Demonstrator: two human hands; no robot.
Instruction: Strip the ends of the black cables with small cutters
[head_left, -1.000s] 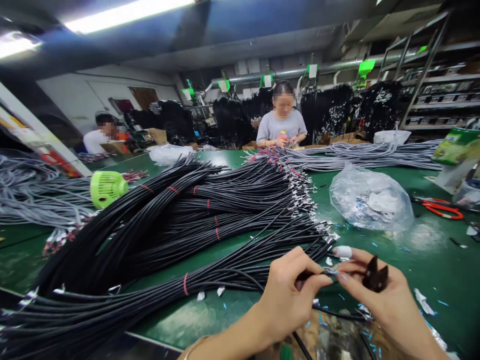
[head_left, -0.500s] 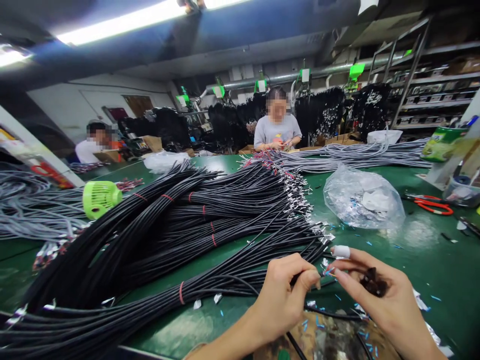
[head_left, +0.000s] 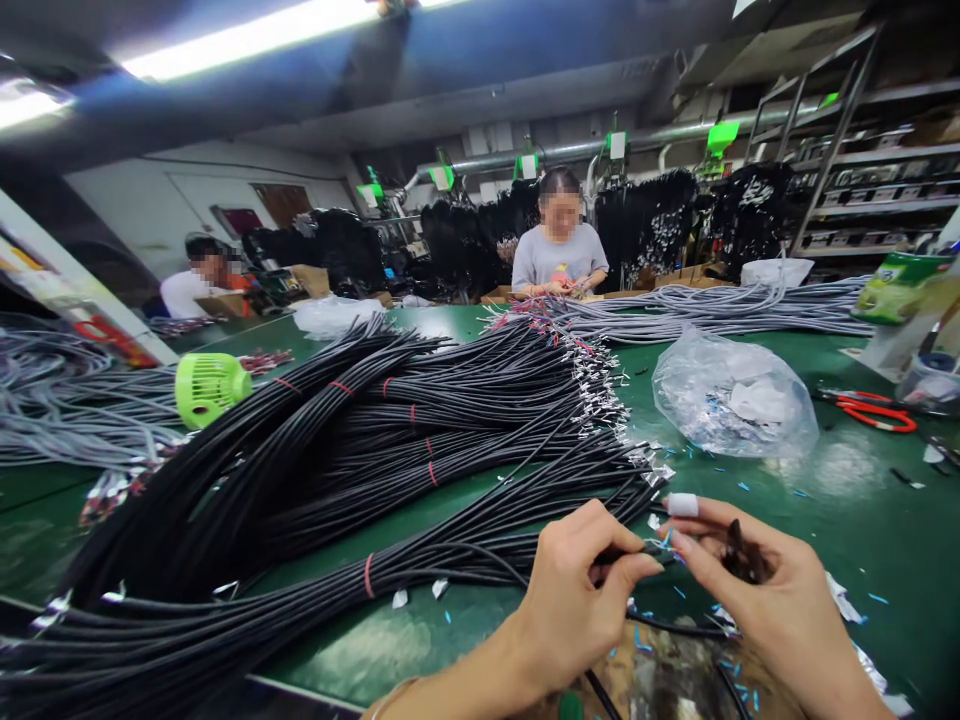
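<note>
My left hand [head_left: 577, 595] is closed in a pinch on the end of a black cable, just left of my right hand. Thin coloured wires [head_left: 663, 541] stick out of that end, blue ones among them. Thumb and fingers of my right hand [head_left: 780, 590] close on these wires; a white cover [head_left: 682, 505] wraps one fingertip. In its palm rests a dark brown object [head_left: 742, 556] whose kind I cannot make out. A loop of black cable [head_left: 679, 629] runs below both hands, over a worn brown board [head_left: 645, 680].
Bundles of black cables [head_left: 375, 450], tied with red bands, cover the green table [head_left: 352, 660]. On the right are a clear plastic bag [head_left: 735, 400] of scraps and red-handled pliers [head_left: 874, 410]. A green fan [head_left: 212, 390] stands left. A co-worker [head_left: 559, 245] sits opposite.
The coloured wires have shifted slightly between my fingertips, and my left hand has edged right toward my right hand. The dark object in my right palm has turned a little. The view has tilted slightly.
</note>
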